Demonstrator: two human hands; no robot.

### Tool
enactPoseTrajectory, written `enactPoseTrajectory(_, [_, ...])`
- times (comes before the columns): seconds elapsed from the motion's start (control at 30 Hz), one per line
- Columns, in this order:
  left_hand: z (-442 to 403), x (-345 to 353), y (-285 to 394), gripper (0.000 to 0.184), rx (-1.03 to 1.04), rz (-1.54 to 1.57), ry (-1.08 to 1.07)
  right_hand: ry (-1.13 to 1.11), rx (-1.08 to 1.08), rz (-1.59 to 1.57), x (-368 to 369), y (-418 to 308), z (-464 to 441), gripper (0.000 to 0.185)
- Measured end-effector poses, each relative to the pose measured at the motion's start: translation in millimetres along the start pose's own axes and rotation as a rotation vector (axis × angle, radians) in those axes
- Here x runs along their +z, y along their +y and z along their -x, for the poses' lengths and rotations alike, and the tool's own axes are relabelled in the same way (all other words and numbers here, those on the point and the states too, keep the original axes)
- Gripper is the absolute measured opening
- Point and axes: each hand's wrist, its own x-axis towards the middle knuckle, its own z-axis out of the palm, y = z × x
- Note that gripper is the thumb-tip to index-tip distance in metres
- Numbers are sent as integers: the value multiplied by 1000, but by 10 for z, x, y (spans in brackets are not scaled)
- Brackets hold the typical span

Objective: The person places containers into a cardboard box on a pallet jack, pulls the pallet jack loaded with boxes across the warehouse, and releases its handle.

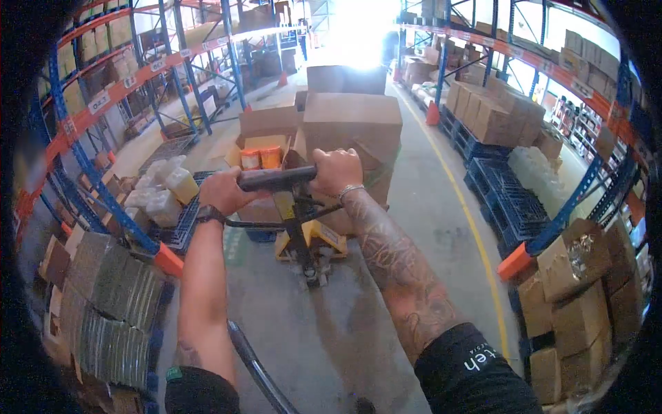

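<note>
My left hand [225,192] is closed round the left end of the black handle [276,179] of a yellow pallet jack [323,238]. At the handle's other end my right hand [336,171] grips with its fingers wrapped over it. Just beyond the handle, cardboard boxes [352,124] are stacked on the load. One carton [265,123] on the left has its flaps up and shows orange packages [261,158] inside. The jack's lower parts are partly behind the handle shaft.
Blue and orange racks line both sides. At left are plastic jugs [164,201] and stacked flat cardboard [103,310]; at right, blue pallets [507,196] and cartons [576,310]. A yellow floor line [458,179] runs along the right. Bright light washes out the aisle's far end.
</note>
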Motion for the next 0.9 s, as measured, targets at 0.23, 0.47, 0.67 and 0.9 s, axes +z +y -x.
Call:
enactPoseTrajectory(0.23, [-1707, 535, -387, 60, 35, -37, -11, 21, 63, -7, 685, 367, -1372, 33])
enactPoseTrajectory(0.47, [-3659, 1162, -872, 61, 212, -14, 51, 41, 100, 99, 1678, 890, -2889, 38])
enactPoseTrajectory(0.67, [-4606, 1657, -946, 50, 395, 121, 110, -1, 147, 176, 1893, 1181, -3363, 23])
enactPoseTrajectory(0.9, [-5875, 2154, -816, 58, 508, 87, 192, 150, 146, 371, 2671, 2055, -4279, 58])
